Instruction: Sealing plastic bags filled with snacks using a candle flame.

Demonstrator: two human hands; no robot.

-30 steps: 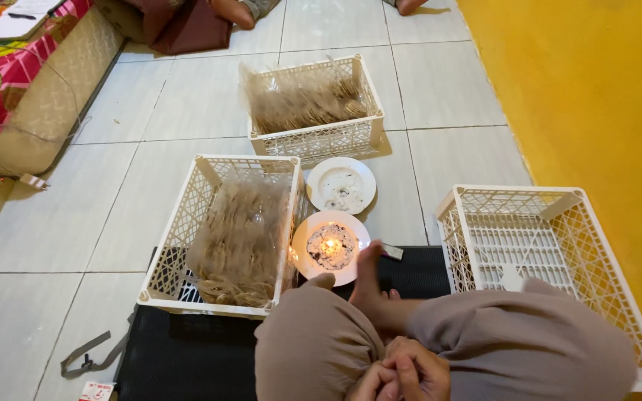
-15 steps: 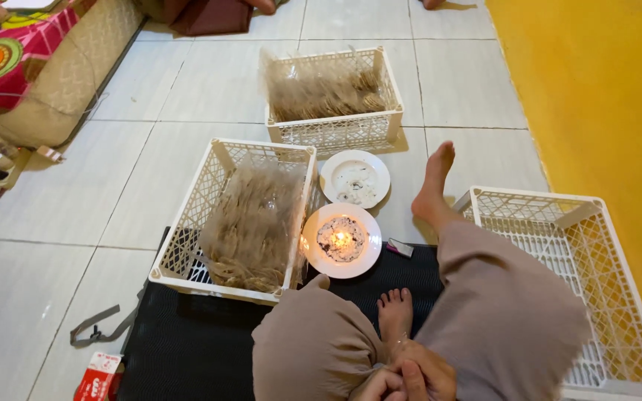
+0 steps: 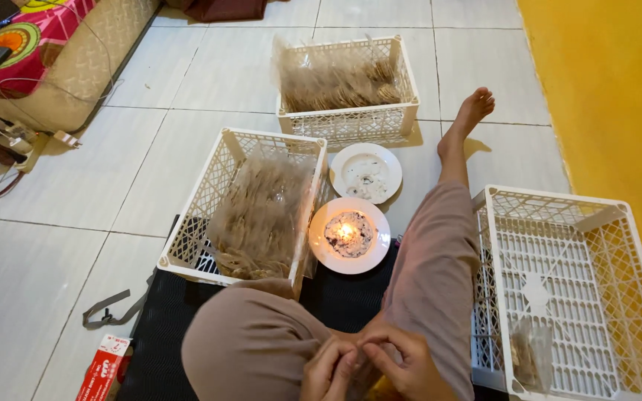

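Note:
My left hand (image 3: 328, 371) and my right hand (image 3: 404, 358) rest together in my lap at the bottom edge, fingers curled and fingertips touching; I see nothing held between them. My right leg stretches forward, its foot (image 3: 473, 111) on the tiles. Just ahead of my knees a white plate with a burning candle (image 3: 349, 235) sits on a black mat (image 3: 165, 334). Left of it stands a white crate (image 3: 196, 223) filled with clear bags of brown snacks (image 3: 261, 215).
A second white plate (image 3: 366, 172) lies beyond the candle, and a far crate (image 3: 403, 111) holds more snack bags. At my right is a large white crate (image 3: 559, 267) with one small bag (image 3: 533, 355). A red box (image 3: 105, 367), a grey strap (image 3: 109, 308) and a mattress (image 3: 61, 67) lie to the left.
My right leg has unfolded and stretched forward past the plates. My hands stay together in my lap, and the view has shifted slightly.

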